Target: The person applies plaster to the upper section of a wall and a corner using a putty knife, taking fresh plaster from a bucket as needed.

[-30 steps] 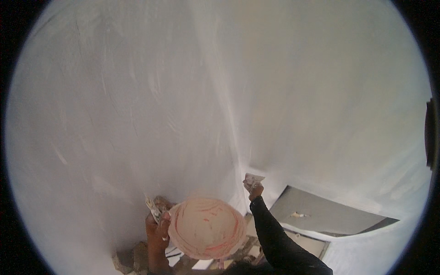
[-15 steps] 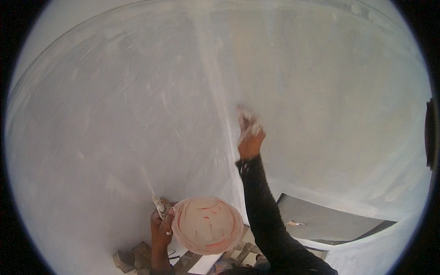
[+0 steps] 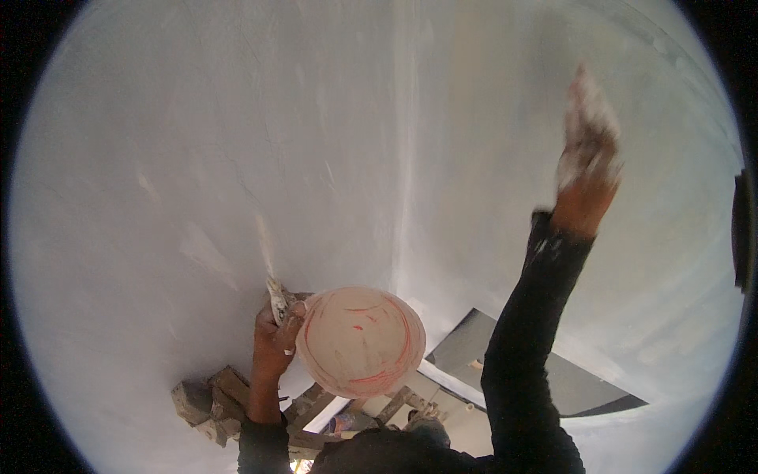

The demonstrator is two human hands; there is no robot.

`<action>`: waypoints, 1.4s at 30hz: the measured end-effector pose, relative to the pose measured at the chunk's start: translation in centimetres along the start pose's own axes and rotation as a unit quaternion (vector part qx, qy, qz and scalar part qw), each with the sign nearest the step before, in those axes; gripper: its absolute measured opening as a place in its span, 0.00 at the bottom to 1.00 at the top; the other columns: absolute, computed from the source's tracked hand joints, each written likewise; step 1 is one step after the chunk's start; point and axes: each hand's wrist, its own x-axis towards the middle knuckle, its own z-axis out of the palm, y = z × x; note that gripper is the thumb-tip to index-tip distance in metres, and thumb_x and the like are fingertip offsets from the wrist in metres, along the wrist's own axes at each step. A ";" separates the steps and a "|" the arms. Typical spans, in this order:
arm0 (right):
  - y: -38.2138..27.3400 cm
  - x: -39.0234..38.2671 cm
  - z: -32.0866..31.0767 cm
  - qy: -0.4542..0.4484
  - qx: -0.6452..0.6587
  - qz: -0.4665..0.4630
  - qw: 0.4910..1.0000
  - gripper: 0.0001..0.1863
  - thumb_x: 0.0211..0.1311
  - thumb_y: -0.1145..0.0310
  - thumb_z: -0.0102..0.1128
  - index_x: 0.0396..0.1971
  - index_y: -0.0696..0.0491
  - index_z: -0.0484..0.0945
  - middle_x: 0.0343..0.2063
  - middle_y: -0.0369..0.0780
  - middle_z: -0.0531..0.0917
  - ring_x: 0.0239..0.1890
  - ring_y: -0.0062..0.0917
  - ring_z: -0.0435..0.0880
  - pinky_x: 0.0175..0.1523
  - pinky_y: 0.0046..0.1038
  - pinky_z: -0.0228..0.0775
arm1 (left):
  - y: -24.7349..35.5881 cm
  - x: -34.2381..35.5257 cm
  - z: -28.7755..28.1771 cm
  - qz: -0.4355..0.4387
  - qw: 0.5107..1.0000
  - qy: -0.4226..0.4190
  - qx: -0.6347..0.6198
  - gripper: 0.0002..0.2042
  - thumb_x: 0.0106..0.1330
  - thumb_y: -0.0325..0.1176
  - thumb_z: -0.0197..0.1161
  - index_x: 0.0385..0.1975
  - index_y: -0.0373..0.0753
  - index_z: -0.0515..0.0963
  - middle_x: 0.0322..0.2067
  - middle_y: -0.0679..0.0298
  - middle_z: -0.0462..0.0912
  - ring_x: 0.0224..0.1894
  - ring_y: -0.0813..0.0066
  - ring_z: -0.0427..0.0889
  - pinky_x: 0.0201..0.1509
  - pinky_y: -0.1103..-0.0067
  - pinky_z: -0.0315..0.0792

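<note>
while the left hand (image 3: 274, 340) sits low against the wall (image 3: 197, 158), closed around the rim of a round pinkish pan (image 3: 361, 341) and a plaster-caked trowel (image 3: 278, 300), the right hand (image 3: 586, 178) has travelled far: a second ago it was down beside the pan, half a second ago it was near the corner seam (image 3: 407, 158), and now it is stretched high and to the right on the grey-white plaster, blurred, pressing a whitish pad or blade flat to the surface; its fingers appear closed on that tool, though the blur hides the exact grip. that sweep reads as a fresh load being spread upward over the right-hand wall. no packages, labels or signs show anywhere; below are only rough wooden scaffold pieces (image 3: 213, 395) and a dark grey opening (image 3: 545, 371) at the wall's foot
</note>
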 end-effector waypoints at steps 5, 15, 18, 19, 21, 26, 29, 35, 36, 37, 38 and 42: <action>2.1 -32.3 1.7 -0.019 0.082 0.379 0.921 0.23 0.73 0.56 0.45 0.53 0.61 0.71 0.49 0.42 0.78 0.50 0.27 0.77 0.55 0.33 0.70 | 0.6 -0.7 -0.5 -0.074 0.994 0.055 0.062 0.13 0.67 0.38 0.60 0.38 0.32 0.75 0.31 0.64 0.80 0.33 0.75 0.77 0.39 0.77 0.72; 14.2 -57.1 6.3 -0.318 -0.272 0.412 0.810 0.24 0.65 0.49 0.51 0.50 0.53 0.77 0.47 0.45 0.82 0.47 0.31 0.81 0.46 0.33 0.75 | -0.2 -0.1 -1.2 0.001 0.998 0.021 0.062 0.16 0.67 0.41 0.60 0.37 0.31 0.75 0.27 0.64 0.77 0.30 0.73 0.74 0.34 0.75 0.70; 12.4 -50.4 7.8 -0.339 -0.313 0.385 0.800 0.21 0.64 0.55 0.51 0.49 0.53 0.77 0.46 0.45 0.82 0.47 0.34 0.80 0.46 0.36 0.73 | -0.1 -0.4 -0.6 -0.047 0.998 0.038 0.024 0.15 0.66 0.41 0.59 0.37 0.31 0.75 0.28 0.63 0.78 0.31 0.73 0.75 0.35 0.74 0.71; 11.5 -46.4 8.9 -0.276 -0.320 0.335 0.842 0.17 0.63 0.60 0.53 0.47 0.53 0.78 0.42 0.45 0.82 0.43 0.36 0.81 0.42 0.37 0.72 | 0.5 -0.4 -0.5 -0.030 0.998 0.040 0.041 0.15 0.67 0.40 0.59 0.36 0.31 0.75 0.28 0.62 0.78 0.31 0.73 0.75 0.35 0.74 0.71; 10.5 -38.0 9.2 -0.079 -0.324 0.193 0.923 0.12 0.59 0.76 0.56 0.43 0.53 0.78 0.30 0.43 0.83 0.30 0.39 0.81 0.30 0.37 0.70 | 0.8 -0.1 0.3 -0.008 0.998 0.034 0.059 0.14 0.67 0.39 0.59 0.35 0.31 0.75 0.28 0.61 0.79 0.31 0.73 0.76 0.36 0.74 0.72; 5.1 -17.9 8.1 0.003 -0.347 0.152 0.926 0.22 0.65 0.74 0.51 0.59 0.58 0.68 0.42 0.46 0.80 0.38 0.41 0.79 0.39 0.35 0.70 | -0.7 -0.3 -1.1 0.029 0.984 0.045 0.172 0.14 0.67 0.38 0.59 0.35 0.30 0.74 0.30 0.60 0.79 0.33 0.73 0.76 0.38 0.75 0.72; 3.4 -8.2 4.9 0.035 -0.436 -0.031 0.899 0.22 0.70 0.72 0.44 0.63 0.52 0.66 0.50 0.49 0.79 0.41 0.37 0.81 0.40 0.35 0.71 | -1.1 -0.7 -2.3 -0.003 0.990 0.030 0.136 0.13 0.67 0.38 0.58 0.35 0.31 0.74 0.31 0.59 0.79 0.33 0.74 0.77 0.38 0.75 0.73; 0.9 0.4 -9.5 0.232 -0.243 0.086 0.938 0.15 0.68 0.74 0.49 0.52 0.63 0.72 0.49 0.49 0.80 0.46 0.26 0.81 0.48 0.24 0.76 | 0.3 0.5 0.4 -0.024 0.998 0.009 0.054 0.12 0.67 0.36 0.58 0.37 0.32 0.74 0.32 0.62 0.79 0.34 0.76 0.77 0.39 0.76 0.73; -0.1 0.9 -12.5 0.189 -0.390 0.048 0.900 0.16 0.68 0.75 0.49 0.53 0.64 0.72 0.48 0.48 0.81 0.44 0.24 0.82 0.47 0.22 0.78 | 0.6 0.5 0.8 -0.039 0.998 -0.005 0.053 0.12 0.67 0.36 0.59 0.38 0.32 0.74 0.32 0.62 0.80 0.34 0.77 0.77 0.39 0.76 0.73; -1.7 1.4 -14.2 0.133 -0.527 -0.017 0.839 0.16 0.67 0.76 0.50 0.53 0.64 0.73 0.48 0.48 0.82 0.43 0.23 0.83 0.46 0.21 0.79 | 0.4 0.3 0.8 -0.034 0.999 0.003 0.041 0.12 0.67 0.37 0.59 0.39 0.32 0.75 0.32 0.62 0.80 0.35 0.77 0.77 0.40 0.76 0.73; -4.2 1.8 -14.9 0.082 -0.623 -0.107 0.771 0.18 0.65 0.75 0.53 0.54 0.62 0.73 0.50 0.48 0.80 0.48 0.24 0.82 0.50 0.22 0.78 | -0.1 0.3 0.7 -0.031 0.999 0.015 0.030 0.13 0.67 0.37 0.60 0.40 0.32 0.75 0.33 0.62 0.80 0.35 0.77 0.77 0.40 0.76 0.72; -3.3 -7.8 -12.5 0.076 -0.017 0.023 0.997 0.24 0.71 0.62 0.47 0.64 0.54 0.65 0.64 0.47 0.67 0.63 0.31 0.71 0.66 0.35 0.65 | -2.3 0.0 -1.3 -0.018 0.999 0.037 0.025 0.14 0.67 0.37 0.61 0.41 0.32 0.76 0.34 0.62 0.81 0.36 0.77 0.77 0.42 0.76 0.72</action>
